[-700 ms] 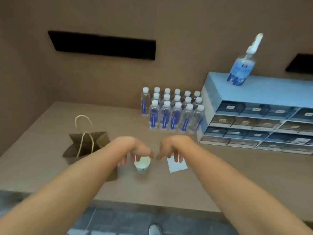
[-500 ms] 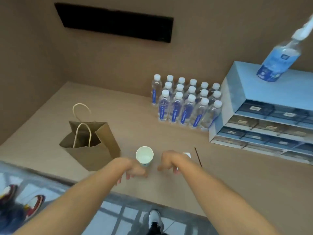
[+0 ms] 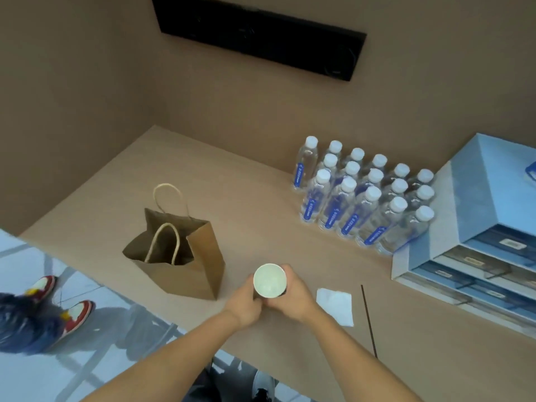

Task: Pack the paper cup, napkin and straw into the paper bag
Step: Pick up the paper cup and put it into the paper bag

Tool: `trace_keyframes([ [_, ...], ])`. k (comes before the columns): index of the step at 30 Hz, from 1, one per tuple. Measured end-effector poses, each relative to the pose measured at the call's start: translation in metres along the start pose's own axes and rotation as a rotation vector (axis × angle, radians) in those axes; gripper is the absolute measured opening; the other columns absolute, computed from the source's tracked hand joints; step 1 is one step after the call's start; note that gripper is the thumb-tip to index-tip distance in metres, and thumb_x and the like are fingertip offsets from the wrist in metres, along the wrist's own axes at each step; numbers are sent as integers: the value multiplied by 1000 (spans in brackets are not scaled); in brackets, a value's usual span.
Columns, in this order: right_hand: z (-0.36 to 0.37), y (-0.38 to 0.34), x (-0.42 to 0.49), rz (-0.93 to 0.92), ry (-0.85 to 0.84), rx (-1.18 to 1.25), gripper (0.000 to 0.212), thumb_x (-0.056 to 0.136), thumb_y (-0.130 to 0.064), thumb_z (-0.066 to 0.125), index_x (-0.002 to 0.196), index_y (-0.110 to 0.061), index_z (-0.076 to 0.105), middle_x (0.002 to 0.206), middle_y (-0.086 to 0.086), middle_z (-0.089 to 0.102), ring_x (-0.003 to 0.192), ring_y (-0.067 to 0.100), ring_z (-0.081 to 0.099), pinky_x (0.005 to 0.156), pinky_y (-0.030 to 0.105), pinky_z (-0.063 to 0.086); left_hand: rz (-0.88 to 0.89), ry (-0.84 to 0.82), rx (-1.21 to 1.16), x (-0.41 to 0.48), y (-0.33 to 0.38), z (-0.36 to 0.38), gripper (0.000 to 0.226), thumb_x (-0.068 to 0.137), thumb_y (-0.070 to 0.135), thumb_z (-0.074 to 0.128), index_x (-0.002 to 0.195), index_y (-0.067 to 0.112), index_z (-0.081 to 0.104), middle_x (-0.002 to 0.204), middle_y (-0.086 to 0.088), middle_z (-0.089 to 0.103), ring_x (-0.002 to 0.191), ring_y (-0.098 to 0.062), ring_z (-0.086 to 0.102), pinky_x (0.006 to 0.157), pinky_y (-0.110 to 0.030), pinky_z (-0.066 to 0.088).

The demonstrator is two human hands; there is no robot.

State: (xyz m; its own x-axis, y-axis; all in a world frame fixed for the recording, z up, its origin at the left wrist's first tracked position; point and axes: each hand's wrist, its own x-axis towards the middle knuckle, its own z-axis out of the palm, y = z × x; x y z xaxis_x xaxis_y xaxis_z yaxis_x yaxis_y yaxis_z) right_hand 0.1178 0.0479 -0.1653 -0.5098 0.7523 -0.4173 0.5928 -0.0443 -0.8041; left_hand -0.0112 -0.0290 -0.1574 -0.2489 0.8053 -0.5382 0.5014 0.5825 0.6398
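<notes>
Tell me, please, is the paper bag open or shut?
Open: the paper bag stands upright, its mouth spread wide, dark interior visible.

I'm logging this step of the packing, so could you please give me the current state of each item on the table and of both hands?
paper cup: upright, open-topped, held between both hands
left hand: closed on the cup
right hand: closed on the cup
paper bag: standing, mouth open
napkin: flat on the table, untouched
straw: lying on the table, untouched
water bottles: upright, capped

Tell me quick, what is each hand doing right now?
Left hand: closed around the paper cup.
Right hand: closed around the same paper cup from the other side.
</notes>
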Motion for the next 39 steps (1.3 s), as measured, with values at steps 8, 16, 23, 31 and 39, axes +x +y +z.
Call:
trace_keyframes([
  [8,-71,-144,-28,-299,-91,-522,56,55,-48,74,102,-41,44,89,-14,64,81,6,62,65,26,53,533,161,117,-91,46,-125,30,87,31,58,117,34,57,99,16,67,80,-5,64,74,-21,54],
  [16,-52,-274,-33,-456,-107,-517,55,61,-37,74,106,-39,41,94,-13,58,84,8,57,63,21,44,654,410,465,-121,-29,-257,55,77,49,71,127,41,50,115,20,60,107,5,50,92,-22,49],
  [23,8,-287,-9,-412,-190,-593,55,61,-36,76,103,-39,41,96,-14,54,86,6,54,61,20,41,929,92,928,-84,-73,-246,29,88,24,63,113,37,59,102,14,68,98,-10,60,81,-25,51],
  [31,67,-279,-5,-329,-22,-1105,47,65,-38,71,97,-21,40,100,2,48,83,32,58,55,31,34,961,171,892,-73,-74,-252,31,81,15,58,102,36,63,80,12,65,71,-11,57,42,-24,43],
  [39,96,-289,2,-216,105,-1194,46,71,-18,70,113,-16,52,113,9,34,105,29,38,61,32,35,945,226,787,-68,-67,-238,34,68,5,51,90,28,63,72,7,62,66,-19,58,40,-30,47],
])
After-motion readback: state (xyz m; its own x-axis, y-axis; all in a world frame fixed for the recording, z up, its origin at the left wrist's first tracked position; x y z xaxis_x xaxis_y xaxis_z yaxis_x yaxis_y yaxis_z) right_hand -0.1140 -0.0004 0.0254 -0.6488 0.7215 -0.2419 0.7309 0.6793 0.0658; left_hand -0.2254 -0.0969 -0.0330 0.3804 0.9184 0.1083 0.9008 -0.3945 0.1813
